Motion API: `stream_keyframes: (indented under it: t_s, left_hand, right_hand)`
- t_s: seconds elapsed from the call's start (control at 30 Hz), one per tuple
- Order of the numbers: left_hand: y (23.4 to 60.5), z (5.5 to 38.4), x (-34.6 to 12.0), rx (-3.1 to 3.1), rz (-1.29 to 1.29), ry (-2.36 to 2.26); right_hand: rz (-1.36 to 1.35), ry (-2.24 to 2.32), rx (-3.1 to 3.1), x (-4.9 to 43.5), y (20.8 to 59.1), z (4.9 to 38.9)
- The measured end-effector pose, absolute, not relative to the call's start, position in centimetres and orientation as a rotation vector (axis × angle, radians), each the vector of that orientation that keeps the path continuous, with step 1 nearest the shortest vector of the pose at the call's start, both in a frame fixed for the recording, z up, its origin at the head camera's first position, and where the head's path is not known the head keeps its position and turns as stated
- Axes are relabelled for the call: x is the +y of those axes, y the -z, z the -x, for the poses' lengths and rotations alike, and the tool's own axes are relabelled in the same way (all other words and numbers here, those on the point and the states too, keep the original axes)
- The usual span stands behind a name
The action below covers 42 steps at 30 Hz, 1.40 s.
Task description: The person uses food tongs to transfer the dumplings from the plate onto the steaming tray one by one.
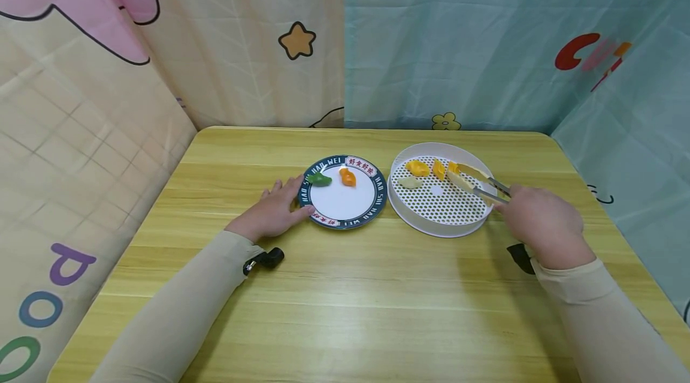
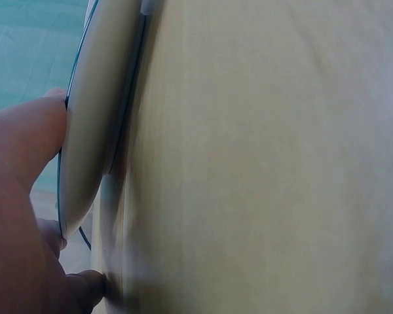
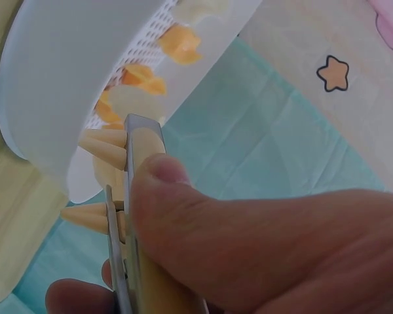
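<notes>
My left hand (image 1: 277,209) rests at the left rim of a round plate (image 1: 345,224) with a dark blue lettered border, thumb on the rim and fingers spread. On the plate lie a green dumpling-like piece (image 1: 319,180) and an orange one (image 1: 347,177). My right hand (image 1: 544,221) holds metal tongs (image 1: 498,187) with pale tips. These tips reach into a white perforated steamer basket (image 1: 420,225), by a yellow dumpling-like piece (image 1: 453,166); whether they pinch it is unclear. Other yellow pieces (image 1: 417,168) and a pale piece (image 1: 410,182) lie in the basket.
Plate and basket stand side by side on a wooden table (image 1: 345,299), towards its far edge. Printed curtains (image 1: 458,41) hang behind the table and along both sides. A black strap device (image 1: 264,260) sits at the left wrist.
</notes>
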<state>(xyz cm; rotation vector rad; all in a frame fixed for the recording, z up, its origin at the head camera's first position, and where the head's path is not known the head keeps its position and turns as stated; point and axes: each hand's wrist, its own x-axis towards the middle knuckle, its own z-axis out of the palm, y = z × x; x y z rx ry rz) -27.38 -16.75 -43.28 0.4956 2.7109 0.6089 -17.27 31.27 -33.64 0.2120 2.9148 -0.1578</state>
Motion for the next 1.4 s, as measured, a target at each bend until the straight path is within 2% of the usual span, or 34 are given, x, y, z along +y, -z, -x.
stream_keyframes:
  t_s: [0.7,1.13,1.4]
  left_hand:
    - [43.1,27.2,-16.7,2.717,-0.512,-0.626]
    - [43.0,27.2,-16.7,2.727,-0.510,-0.607]
    - [43.1,27.2,-16.7,2.732,-0.513,-0.607]
  right_hand:
    - [-0.232,0.185,2.922,30.0,32.3,16.5]
    - [0.221,0.094,3.061,24.2,31.8,17.0]
    - [0.344,0.104,3.064,20.1,33.2,18.3]
